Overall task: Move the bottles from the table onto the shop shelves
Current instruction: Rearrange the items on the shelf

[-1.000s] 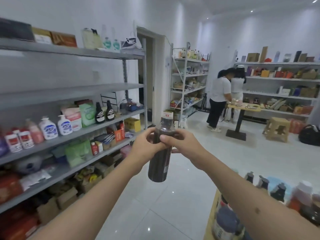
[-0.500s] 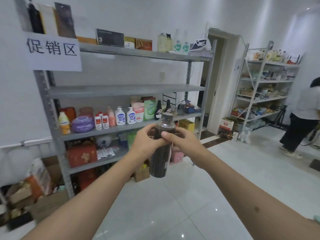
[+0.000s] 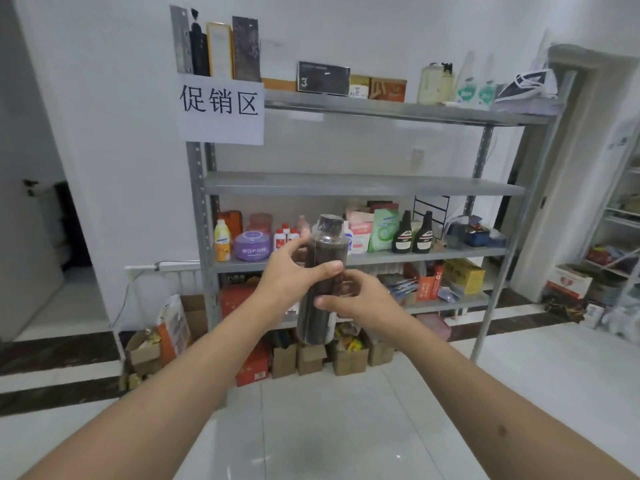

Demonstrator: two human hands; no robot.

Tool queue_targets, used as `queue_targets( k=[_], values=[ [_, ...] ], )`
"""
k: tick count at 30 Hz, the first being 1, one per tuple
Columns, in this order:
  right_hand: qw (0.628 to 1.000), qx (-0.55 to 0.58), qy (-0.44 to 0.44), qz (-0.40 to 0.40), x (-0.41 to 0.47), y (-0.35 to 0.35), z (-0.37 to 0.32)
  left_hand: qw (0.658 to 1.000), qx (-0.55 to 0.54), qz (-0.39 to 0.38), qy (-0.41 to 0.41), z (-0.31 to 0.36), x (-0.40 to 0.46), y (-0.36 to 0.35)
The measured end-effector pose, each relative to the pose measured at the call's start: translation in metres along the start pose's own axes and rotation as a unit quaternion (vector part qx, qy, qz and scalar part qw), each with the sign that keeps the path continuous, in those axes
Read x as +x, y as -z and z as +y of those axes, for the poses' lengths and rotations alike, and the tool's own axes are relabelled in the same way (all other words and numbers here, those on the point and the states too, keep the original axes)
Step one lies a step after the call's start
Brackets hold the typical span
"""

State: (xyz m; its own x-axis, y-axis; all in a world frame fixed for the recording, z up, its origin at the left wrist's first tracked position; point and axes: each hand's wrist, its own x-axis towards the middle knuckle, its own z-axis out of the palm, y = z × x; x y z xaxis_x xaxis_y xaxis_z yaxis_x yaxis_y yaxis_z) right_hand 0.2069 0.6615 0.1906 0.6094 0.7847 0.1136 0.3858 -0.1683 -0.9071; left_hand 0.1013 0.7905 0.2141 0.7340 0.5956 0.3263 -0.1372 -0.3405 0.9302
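Two bare forearms reach forward over the white tiled floor (image 3: 346,427). Between them one dark bottle (image 3: 320,289) is held upright in the air, in front of the grey metal shelf unit (image 3: 363,183) and touching none of its boards. The left hand (image 3: 291,277) grasps the bottle's upper body, thumb across the front and fingers curled round the far side. The right hand (image 3: 360,303) grasps it just lower, thumb on the front, fingers wrapped behind. The bottle holds dark contents and carries a dark cap.

Behind it, on the third board down, two black bottles with white labels (image 3: 412,233) stand side by side toward the right end. Toward the left end stand one yellow bottle (image 3: 222,240) and one purple tub (image 3: 252,247). The second board is bare steel. One white sign with three black characters (image 3: 220,109) hangs at the unit's top left corner.
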Motion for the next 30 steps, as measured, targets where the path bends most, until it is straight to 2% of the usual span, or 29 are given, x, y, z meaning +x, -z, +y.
queue_targets(
  k=[6,14,30],
  values=[
    [0.999,0.017,0.023,-0.024,0.093,-0.034,-0.007,0.999,0.015,0.05,0.002,-0.023,0.063,0.045],
    [0.997,0.041,0.033,-0.055,0.188,-0.064,-0.013,0.997,0.026,0.068,-0.001,-0.051,0.142,0.09],
    [0.993,0.015,0.069,-0.09,0.353,-0.043,0.004,0.991,0.032,0.127,0.007,-0.106,0.289,0.088]
  ],
)
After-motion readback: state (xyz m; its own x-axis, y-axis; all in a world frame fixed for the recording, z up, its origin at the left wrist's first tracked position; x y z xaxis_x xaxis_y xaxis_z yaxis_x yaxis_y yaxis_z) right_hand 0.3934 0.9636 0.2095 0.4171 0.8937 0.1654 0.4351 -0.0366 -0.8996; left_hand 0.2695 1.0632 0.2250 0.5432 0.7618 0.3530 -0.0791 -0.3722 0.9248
